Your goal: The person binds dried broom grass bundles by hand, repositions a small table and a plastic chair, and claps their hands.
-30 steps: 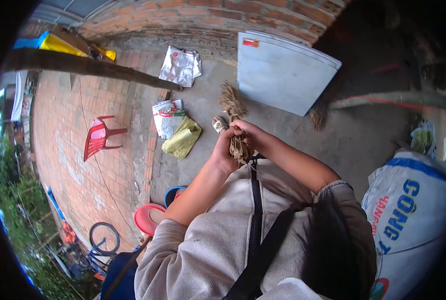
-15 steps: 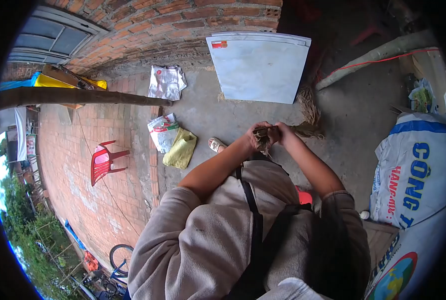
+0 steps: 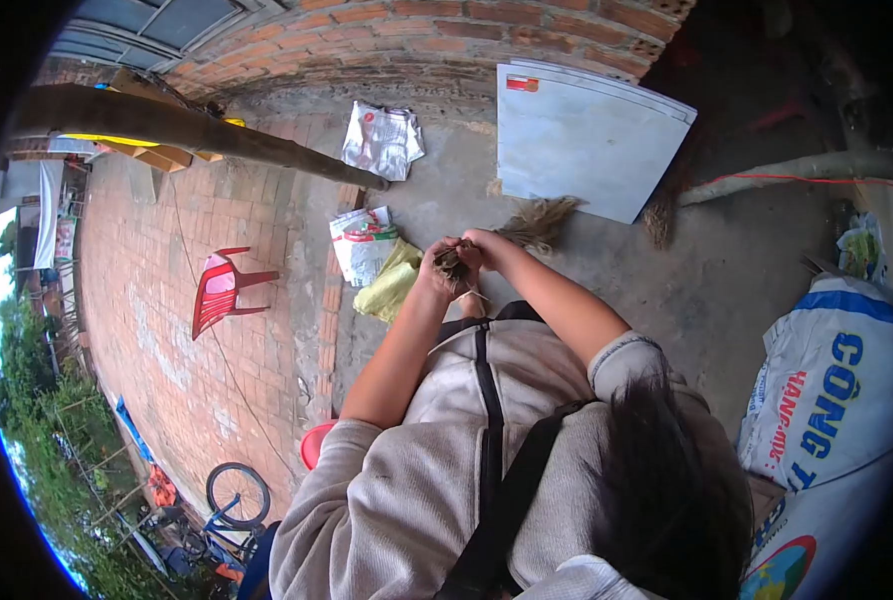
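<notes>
A bundle of dry, brownish straw-like stalks [image 3: 540,222] runs through both my hands, in front of my body. My left hand [image 3: 440,270] is closed round its blunt, gathered end, which faces me. Pressed right beside it, my right hand [image 3: 484,246] is closed on the same bundle, though its fingers are partly hidden. The frayed, loose ends fan out beyond my right hand toward the white board. A yellowish woven sack [image 3: 391,283] lies on the floor just past my left hand.
White boards [image 3: 591,135] lean by the brick wall, with more dry stalks [image 3: 656,222] at their lower right. Silvery sacking [image 3: 381,140] and a printed sack [image 3: 359,243] lie on the floor. A pole [image 3: 246,145], red chair [image 3: 216,295] and large white sacks [image 3: 816,370] stand around.
My view has turned, so the surroundings shift. Both hands have moved left with the bundle, toward the yellowish sack, and its loose ends have swung along. Both hands keep hold.
</notes>
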Demonstrator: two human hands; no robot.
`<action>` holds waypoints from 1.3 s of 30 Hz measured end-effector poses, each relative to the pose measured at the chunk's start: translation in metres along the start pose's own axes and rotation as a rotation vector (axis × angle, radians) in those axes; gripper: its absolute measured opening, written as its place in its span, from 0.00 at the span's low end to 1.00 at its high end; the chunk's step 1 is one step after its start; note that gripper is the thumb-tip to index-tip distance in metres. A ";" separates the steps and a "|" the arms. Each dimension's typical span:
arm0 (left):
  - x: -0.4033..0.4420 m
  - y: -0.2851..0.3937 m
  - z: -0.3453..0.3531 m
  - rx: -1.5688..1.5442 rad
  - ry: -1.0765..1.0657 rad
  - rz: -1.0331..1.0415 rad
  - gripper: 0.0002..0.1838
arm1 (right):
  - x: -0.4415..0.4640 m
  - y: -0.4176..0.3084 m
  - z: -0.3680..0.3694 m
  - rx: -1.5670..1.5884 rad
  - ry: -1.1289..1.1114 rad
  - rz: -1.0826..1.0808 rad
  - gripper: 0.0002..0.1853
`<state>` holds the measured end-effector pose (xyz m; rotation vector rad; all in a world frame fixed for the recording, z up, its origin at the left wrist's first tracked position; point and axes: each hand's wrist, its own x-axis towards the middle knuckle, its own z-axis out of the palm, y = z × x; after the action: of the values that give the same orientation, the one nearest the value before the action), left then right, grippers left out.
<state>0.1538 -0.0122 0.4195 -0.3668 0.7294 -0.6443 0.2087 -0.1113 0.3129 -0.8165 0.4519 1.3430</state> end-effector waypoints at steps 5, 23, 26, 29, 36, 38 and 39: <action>-0.072 0.044 0.012 0.084 0.036 0.080 0.06 | 0.055 0.012 0.072 0.028 -0.035 0.081 0.10; -0.022 0.079 -0.002 0.284 0.230 -0.363 0.06 | 0.002 0.057 -0.028 0.361 0.042 -0.119 0.12; -0.032 0.101 0.014 0.224 0.165 -0.281 0.06 | 0.046 0.013 0.028 0.288 -0.020 -0.108 0.09; -0.044 0.120 0.048 0.343 0.212 -0.177 0.07 | 0.055 -0.020 0.089 0.283 -0.061 -0.187 0.10; -0.076 0.137 0.081 0.439 0.297 0.001 0.07 | 0.101 -0.031 0.108 0.145 -0.166 -0.239 0.12; -0.089 0.131 0.075 0.412 0.294 0.031 0.07 | 0.094 -0.031 0.124 0.136 -0.122 -0.224 0.12; -0.093 0.128 0.074 0.374 0.283 0.066 0.07 | 0.086 -0.029 0.132 0.135 -0.117 -0.165 0.11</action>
<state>0.2063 0.1511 0.4503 0.0951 0.8660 -0.7615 0.2328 0.0433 0.3456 -0.6462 0.3706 1.1869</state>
